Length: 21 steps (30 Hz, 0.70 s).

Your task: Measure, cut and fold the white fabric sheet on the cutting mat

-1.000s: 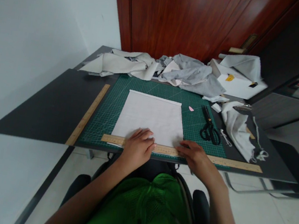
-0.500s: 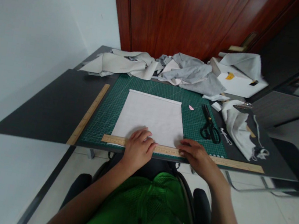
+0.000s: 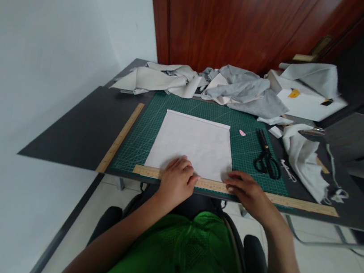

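Observation:
A rectangular piece of white fabric (image 3: 194, 143) lies flat on the green cutting mat (image 3: 159, 101), with a narrow folded strip along its far edge. A long wooden ruler (image 3: 211, 185) crosses its near edge, close to the table's front. My left hand (image 3: 177, 181) rests over the ruler, fingers laid out onto the fabric. At the fabric's near right corner, my right hand (image 3: 250, 193) lies across the ruler with its fingers pointing left and slightly apart. What is beneath both palms is hidden.
Black scissors (image 3: 266, 159) and a pink chip (image 3: 242, 133) lie on the mat's right side. Another wooden ruler (image 3: 121, 137) lies left. Crumpled grey fabric (image 3: 243, 88) and a white box (image 3: 304, 101) stand at the back. Fabric scraps (image 3: 306, 158) and white cord (image 3: 288, 170) lie right.
The whole view has shifted slightly, so everything appears farther right. Both hands keep their places on the ruler, and the fabric has not visibly moved on the mat.

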{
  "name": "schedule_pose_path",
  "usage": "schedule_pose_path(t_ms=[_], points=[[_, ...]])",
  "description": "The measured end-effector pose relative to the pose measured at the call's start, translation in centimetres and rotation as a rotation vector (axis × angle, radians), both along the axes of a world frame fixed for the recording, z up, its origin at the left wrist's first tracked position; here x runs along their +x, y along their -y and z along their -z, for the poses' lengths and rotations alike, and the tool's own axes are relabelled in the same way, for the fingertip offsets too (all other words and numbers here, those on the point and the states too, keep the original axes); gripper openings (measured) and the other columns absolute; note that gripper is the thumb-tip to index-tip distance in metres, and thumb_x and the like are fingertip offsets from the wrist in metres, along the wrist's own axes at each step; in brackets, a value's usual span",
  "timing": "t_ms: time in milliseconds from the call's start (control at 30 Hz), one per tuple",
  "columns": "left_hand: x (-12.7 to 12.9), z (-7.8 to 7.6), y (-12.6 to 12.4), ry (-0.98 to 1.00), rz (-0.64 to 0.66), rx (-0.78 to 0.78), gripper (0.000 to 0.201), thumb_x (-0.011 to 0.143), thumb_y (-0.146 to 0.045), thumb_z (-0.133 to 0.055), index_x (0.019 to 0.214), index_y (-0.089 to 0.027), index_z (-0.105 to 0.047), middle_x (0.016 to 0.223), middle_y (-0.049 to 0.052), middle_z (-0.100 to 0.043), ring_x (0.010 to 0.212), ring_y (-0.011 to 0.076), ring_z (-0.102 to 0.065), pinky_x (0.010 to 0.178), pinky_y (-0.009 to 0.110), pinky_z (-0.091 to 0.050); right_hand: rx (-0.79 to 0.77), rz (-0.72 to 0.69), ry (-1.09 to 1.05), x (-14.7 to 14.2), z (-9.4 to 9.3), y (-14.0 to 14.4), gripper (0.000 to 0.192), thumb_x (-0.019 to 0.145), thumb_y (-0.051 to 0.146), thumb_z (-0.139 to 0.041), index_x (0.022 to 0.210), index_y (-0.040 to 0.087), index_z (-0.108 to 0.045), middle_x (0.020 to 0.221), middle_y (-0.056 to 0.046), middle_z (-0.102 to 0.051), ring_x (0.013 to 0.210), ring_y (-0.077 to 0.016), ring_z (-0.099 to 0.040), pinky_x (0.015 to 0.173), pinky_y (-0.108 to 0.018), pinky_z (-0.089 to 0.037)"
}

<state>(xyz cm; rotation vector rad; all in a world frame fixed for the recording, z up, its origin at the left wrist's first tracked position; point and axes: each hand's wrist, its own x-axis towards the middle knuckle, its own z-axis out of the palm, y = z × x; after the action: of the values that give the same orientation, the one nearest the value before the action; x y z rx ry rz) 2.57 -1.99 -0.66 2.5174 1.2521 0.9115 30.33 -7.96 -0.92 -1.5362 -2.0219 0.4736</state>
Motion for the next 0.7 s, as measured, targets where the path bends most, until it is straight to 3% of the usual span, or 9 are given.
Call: schedule_pose_path(t_ms=[367, 700], points=[[-0.2, 0.3, 0.7, -0.043, 0.007, -0.063, 0.017, 0.09, -0.034, -0.073, 0.083, -0.02, -0.068, 0.101, 0.009, -0.071, 0.122, 0.0307, -0.061, 0.112, 0.052, -0.046, 0.07, -0.071, 0.047, 2.5, 3.4, -0.1, 0.04, 0.096, 0.058, -0.054, 0.107, 0.032, -0.082, 0.123, -0.012, -0.073, 0.109, -0.0323, -0.072, 0.094, -0.05, -0.062], [-0.3, 1.0, 0.7, -0.035, 0.013, -0.049, 0.019, 0.094, -0.035, -0.068, 0.083, -0.019, -0.068, 0.098, 0.008, -0.068, 0.121, 0.0285, -0.058, 0.109, 0.049, -0.044, 0.131, -0.053, 0.07, 2.4, 3.0, -0.2, 0.04, 0.092, 0.064, -0.053, 0.097, 0.037, -0.083, 0.115, -0.009, -0.076, 0.099, -0.0309, -0.075, 0.085, -0.048, -0.065]])
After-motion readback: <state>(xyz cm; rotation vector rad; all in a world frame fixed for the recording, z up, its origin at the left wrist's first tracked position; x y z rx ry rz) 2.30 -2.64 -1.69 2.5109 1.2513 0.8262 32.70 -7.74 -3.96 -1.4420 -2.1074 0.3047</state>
